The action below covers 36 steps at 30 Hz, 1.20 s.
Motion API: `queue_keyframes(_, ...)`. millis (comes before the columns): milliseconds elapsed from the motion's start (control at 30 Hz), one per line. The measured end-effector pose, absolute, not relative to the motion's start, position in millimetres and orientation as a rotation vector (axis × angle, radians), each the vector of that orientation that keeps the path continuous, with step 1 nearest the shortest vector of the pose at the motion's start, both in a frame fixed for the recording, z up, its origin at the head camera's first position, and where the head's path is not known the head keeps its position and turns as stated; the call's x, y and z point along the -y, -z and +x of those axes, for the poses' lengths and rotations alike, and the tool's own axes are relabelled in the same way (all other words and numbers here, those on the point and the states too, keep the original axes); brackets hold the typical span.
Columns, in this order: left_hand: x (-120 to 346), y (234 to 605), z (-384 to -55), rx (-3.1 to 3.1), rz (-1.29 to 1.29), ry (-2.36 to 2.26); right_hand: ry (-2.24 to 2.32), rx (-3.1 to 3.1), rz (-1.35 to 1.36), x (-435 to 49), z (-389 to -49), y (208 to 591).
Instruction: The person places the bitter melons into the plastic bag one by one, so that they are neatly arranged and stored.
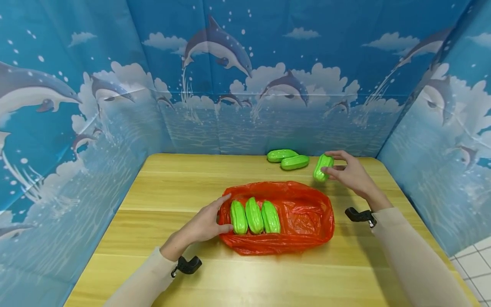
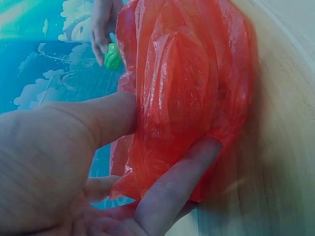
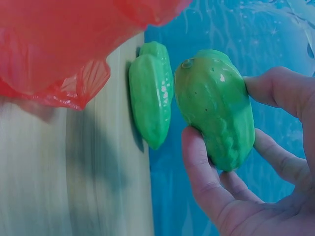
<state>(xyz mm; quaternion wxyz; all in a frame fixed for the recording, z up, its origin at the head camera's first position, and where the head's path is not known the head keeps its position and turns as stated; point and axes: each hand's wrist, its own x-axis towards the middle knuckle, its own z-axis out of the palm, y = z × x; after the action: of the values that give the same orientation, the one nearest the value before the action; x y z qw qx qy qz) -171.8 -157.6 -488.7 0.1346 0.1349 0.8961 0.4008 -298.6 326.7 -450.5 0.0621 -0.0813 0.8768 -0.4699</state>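
Note:
My right hand holds a shiny green toy cucumber above the back right of the table. In the right wrist view, thumb and fingers grip this cucumber from both sides. My left hand grips the left end of a red plastic bag, which lies spread with its mouth facing up. Three more cucumbers lie side by side in the bag's left half. The left wrist view has thumb and fingers around the bag's crumpled end.
Two further cucumbers lie touching near the table's back edge, left of my right hand. The wooden table is enclosed at the back and sides by a blue dolphin-print curtain. Each wrist wears a black camera mount.

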Motion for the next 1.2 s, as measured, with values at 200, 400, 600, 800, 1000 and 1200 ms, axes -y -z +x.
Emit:
queue_keyframes(200, 156, 489, -171, -2.603, 0.39, -1.153, 1.398, -2.66, -0.262, -323, -291, 442)
queue_keyframes(400, 155, 489, -169, -2.603, 0.389, -1.151, 1.407, -2.646, -0.288, -319, -284, 436)
queue_keyframes(600, 155, 488, -168, -2.612, 0.394, -1.152, 1.366, -2.676, -0.318, -316, -279, 430)
queue_keyframes(800, 156, 488, -167, -2.604, 0.378, -1.146, 1.303, -2.691, -0.345, -309, -274, 426)
queue_keyframes(1000, 156, 488, -170, -2.613, 0.375, -1.148, 1.269, -2.703, -0.421, -298, -268, 419)
queue_keyframes(1200, 156, 488, -171, -2.607, 0.382, -1.144, 1.259, -2.705, -0.488, -289, -259, 413)
